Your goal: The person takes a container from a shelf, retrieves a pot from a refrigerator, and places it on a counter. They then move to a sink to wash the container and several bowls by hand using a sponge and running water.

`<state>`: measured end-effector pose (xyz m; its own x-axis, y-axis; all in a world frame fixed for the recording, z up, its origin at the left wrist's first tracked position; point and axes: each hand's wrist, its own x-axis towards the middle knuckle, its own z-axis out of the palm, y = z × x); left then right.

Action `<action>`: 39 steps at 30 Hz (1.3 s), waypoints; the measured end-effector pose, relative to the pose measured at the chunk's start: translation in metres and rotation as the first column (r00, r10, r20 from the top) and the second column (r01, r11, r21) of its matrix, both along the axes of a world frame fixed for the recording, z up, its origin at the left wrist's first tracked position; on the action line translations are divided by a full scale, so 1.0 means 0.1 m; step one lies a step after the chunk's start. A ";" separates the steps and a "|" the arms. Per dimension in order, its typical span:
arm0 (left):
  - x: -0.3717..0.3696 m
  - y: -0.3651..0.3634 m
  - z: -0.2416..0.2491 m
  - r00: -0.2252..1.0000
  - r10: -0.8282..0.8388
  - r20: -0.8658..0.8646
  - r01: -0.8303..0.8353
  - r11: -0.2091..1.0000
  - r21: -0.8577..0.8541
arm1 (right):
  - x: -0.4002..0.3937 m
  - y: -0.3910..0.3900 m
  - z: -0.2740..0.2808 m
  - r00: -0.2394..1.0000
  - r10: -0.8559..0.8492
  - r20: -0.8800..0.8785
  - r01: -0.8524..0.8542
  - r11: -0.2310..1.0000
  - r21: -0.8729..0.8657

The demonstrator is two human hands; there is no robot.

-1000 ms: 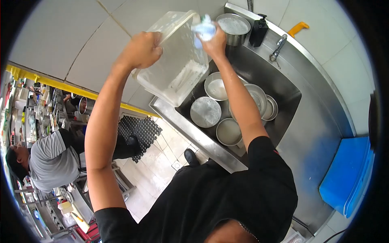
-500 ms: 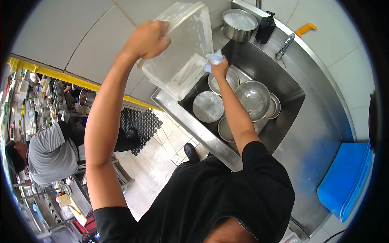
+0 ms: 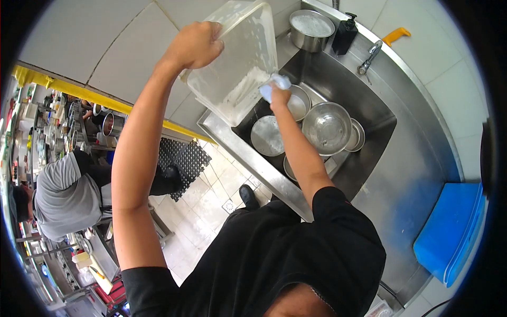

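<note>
My left hand (image 3: 196, 45) is closed on the upper rim of a translucent plastic container (image 3: 229, 79), tilted up over the left end of the sink, with white suds streaked inside it. My right hand (image 3: 280, 97) grips a pale blue cloth (image 3: 273, 87) against or just beside the container's lower right side; exact contact is hard to make out. Below that hand, steel pots and bowls stand in the sink, among them a large round bowl (image 3: 327, 128) and a pot of cloudy water (image 3: 268, 136).
A pot of foamy water (image 3: 312, 24), a black pump bottle (image 3: 345, 35) and a tap (image 3: 369, 58) line the sink's (image 3: 369, 179) back edge. An orange handle (image 3: 396, 36) lies behind. A blue bin (image 3: 451, 230) is at right. Another person (image 3: 68, 195) bends at shelves on the left.
My right hand has moved down and slightly left with the cloth, along the container's side. My left hand keeps its hold, and the container has barely shifted.
</note>
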<state>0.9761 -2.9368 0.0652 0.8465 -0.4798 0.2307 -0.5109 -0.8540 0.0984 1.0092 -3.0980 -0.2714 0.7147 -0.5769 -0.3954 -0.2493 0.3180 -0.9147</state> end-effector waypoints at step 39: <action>0.03 0.01 0.12 0.990 0.111 -0.089 -0.109 0.994 0.031 | 0.00 0.93 0.20 0.835 0.538 0.113 -0.265 0.574 -0.774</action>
